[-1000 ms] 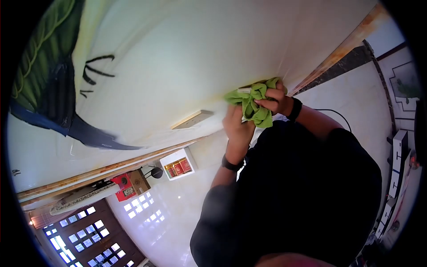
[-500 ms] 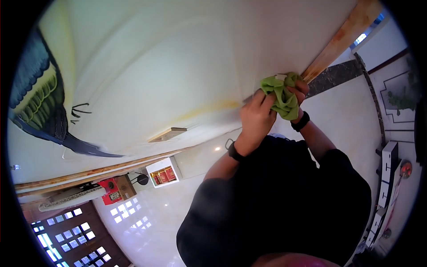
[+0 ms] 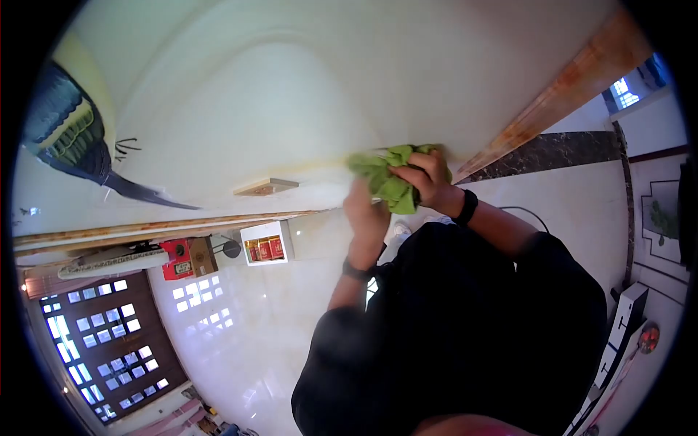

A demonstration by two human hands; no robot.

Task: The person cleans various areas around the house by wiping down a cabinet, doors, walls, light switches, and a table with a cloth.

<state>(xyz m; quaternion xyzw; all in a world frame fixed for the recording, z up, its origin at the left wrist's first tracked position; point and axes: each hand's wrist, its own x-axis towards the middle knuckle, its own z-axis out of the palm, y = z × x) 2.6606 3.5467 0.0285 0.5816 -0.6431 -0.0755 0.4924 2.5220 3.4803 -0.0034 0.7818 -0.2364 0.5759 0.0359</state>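
Note:
A bunched green cloth (image 3: 396,192) is pressed against the glossy, pale painted wall panel (image 3: 291,94), low down near its bottom edge. My right hand (image 3: 434,178) is closed round the cloth's right side, with the fingers bent into its folds. At the cloth's left edge my left hand (image 3: 366,214) grips it, the fingertips smeared by motion and partly lost against the green fabric. Both wrists wear dark bands. To the left of the hands, a wall socket plate (image 3: 267,187) sits on the panel.
A marbled trim strip (image 3: 560,87) borders the panel on the right. Left on the pale tiled floor (image 3: 269,327) stand a white box (image 3: 286,243) holding red-and-gold packages, a brown carton (image 3: 203,256) and a red box (image 3: 177,259). A low white cabinet (image 3: 618,327) lies far right.
Both hands and the cloth have moved left and a little lower along the panel. The view has shifted too, showing more floor and a shoe below the hands.

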